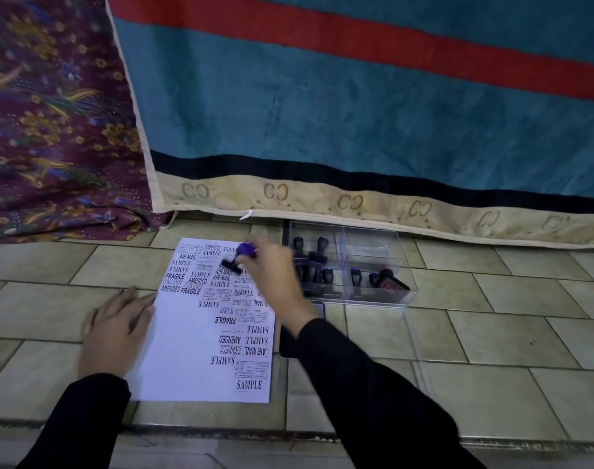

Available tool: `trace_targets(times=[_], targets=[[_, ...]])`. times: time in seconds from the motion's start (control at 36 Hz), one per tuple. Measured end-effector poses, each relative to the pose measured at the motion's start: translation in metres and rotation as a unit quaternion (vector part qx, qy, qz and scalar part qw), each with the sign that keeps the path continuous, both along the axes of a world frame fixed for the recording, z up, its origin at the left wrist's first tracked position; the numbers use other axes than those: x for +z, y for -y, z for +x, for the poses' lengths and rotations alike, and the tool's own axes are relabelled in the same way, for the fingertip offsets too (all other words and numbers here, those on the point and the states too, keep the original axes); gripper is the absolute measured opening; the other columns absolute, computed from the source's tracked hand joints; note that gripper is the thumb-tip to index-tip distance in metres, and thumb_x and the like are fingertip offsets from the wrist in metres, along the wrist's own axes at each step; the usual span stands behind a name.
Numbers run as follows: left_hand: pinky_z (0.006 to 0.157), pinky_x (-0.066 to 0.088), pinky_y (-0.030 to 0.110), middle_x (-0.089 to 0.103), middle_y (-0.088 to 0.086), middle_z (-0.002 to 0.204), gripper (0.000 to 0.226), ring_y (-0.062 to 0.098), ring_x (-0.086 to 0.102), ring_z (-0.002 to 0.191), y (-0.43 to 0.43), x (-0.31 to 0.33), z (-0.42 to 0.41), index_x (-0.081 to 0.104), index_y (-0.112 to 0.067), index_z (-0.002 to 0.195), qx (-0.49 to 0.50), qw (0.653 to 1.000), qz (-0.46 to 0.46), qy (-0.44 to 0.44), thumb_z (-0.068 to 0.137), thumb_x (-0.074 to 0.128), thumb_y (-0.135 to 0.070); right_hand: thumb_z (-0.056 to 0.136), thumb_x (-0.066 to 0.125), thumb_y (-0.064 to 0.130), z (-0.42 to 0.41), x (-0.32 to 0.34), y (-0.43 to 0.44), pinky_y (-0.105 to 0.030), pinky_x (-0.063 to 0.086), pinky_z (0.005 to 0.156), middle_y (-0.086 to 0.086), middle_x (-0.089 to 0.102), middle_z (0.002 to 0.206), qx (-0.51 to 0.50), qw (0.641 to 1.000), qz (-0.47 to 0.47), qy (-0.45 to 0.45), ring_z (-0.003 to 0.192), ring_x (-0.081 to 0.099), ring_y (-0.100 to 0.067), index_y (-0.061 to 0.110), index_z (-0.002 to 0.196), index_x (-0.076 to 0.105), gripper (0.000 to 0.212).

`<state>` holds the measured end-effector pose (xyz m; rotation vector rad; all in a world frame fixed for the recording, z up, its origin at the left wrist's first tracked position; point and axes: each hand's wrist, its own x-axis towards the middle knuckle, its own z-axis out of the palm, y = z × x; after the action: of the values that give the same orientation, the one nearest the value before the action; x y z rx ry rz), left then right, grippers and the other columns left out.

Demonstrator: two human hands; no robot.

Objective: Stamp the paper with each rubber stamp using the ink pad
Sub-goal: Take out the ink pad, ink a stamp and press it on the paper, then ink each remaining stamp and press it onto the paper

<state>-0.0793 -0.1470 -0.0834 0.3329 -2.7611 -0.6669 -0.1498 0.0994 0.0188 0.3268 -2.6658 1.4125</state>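
Head view: right hand [271,270] grips stamp [240,256] at far end of paper [187,350]; left hand [114,333] flat on its left edge; stamping step; next: square press

paper [194,350]: sample, fragile, amended, air mail, express | blanket hem [356,199]: cc

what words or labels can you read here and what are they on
"SAMPLE", stamped repeatedly on the paper
"AIR MAIL", same paper
"EXPRESS", same paper
"FRAGILE", same paper
"AMENDED", same paper
"FAX OUT", same paper
"CC", repeated along the blanket's cream border
Boxed imprints on the paper: too small to read
Label on the bottle in the clear box: too blurred
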Motion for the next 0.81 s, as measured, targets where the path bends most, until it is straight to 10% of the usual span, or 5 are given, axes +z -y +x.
trace_targets(times=[0.31,0.61,0.81], targets=[[0.112,0.011,0.038,0.05,0.001,0.142,0.05,0.016,0.036,0.135,0.003,-0.002,-0.001,0.065,-0.029,0.117,-0.004,0.999,0.043,-0.001,0.086,0.03,-0.048,0.082,0.069,0.009,-0.047,0.018,-0.176,-0.016,0.046,0.066,-0.007,0.068,0.099,-0.261,0.965,0.01,-0.026,0.083,0.066,-0.016,0.009,0.1,0.064,0.019],[0.108,0.036,0.052,0.052,-0.026,0.134,0.058,0.014,0.04,0.133,0.029,-0.009,0.001,0.049,-0.054,0.126,0.008,0.947,0.316,0.054,0.072,0.06,-0.071,0.081,0.063,0.003,-0.079,0.0,-0.204,-0.031,0.048,0.082,-0.019,0.067,0.101,-0.222,0.96,0.16,0.049,0.094,0.062,-0.031,0.003,0.099,0.066,0.018],[0.104,0.04,0.049,0.05,-0.012,0.137,0.056,0.01,0.043,0.13,0.018,0.008,0.006,0.051,-0.053,0.124,0.02,0.921,0.384,0.058,0.071,0.064,-0.059,0.085,0.062,0.005,-0.083,-0.009,-0.196,-0.022,0.04,0.061,-0.014,0.059,0.094,-0.193,0.958,0.174,0.117,0.08,0.052,-0.022,0.004,0.102,0.059,0.018]])
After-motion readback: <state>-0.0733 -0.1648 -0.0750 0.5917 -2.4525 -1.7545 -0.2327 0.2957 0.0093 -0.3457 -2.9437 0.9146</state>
